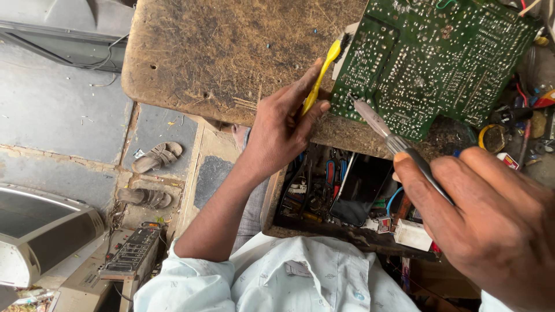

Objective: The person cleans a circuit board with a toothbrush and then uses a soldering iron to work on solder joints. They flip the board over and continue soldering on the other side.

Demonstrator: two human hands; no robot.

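Observation:
A large green circuit board (433,58) lies solder side up on the worn wooden workbench (231,52). My left hand (283,124) grips a yellow toothbrush (324,69) whose bristle head rests at the board's left edge. My right hand (491,219) holds a soldering iron (387,130) by its dark handle, and its metal tip touches the board's lower left area.
An open drawer (347,196) under the bench holds tools, wires and a dark phone-like slab. Small parts and wire clutter (520,127) crowd the bench's right side. On the floor at left lie a pair of sandals (153,173) and electronic casings (46,231).

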